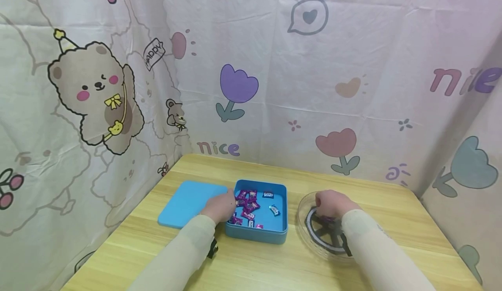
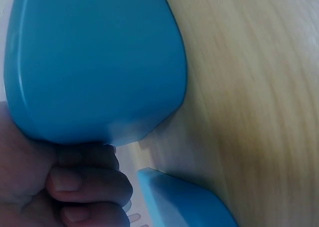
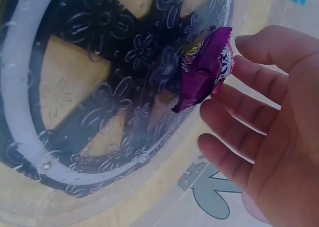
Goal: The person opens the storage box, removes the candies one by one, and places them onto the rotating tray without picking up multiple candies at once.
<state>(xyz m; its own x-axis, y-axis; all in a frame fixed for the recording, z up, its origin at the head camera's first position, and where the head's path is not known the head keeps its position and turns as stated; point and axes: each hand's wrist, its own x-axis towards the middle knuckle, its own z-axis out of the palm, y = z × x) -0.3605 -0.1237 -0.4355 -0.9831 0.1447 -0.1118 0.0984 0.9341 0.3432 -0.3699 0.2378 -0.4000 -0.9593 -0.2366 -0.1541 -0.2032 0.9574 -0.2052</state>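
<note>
My left hand point(image 1: 220, 206) grips the left wall of a blue plastic box point(image 2: 99, 62), its fingers curled at the wall in the left wrist view. Inside the box lie several purple-wrapped candies point(image 1: 251, 206), and a few blue-and-white ones point(image 1: 274, 210). Over on the right, my right hand point(image 1: 335, 202) is above a clear round dish point(image 1: 300, 221). At the tips of its thumb and index finger is a purple wrapped candy point(image 3: 204, 70), held by its edge close over the dish; the other fingers point(image 3: 229, 122) are loosely extended.
A flat blue lid point(image 1: 186, 204) lies left of the box on the wooden table point(image 1: 266, 265). A dark spoked wheel shape with a pale ring point(image 1: 313, 232) shows through the clear dish. Printed curtains point(image 1: 274, 86) hang behind and along both sides.
</note>
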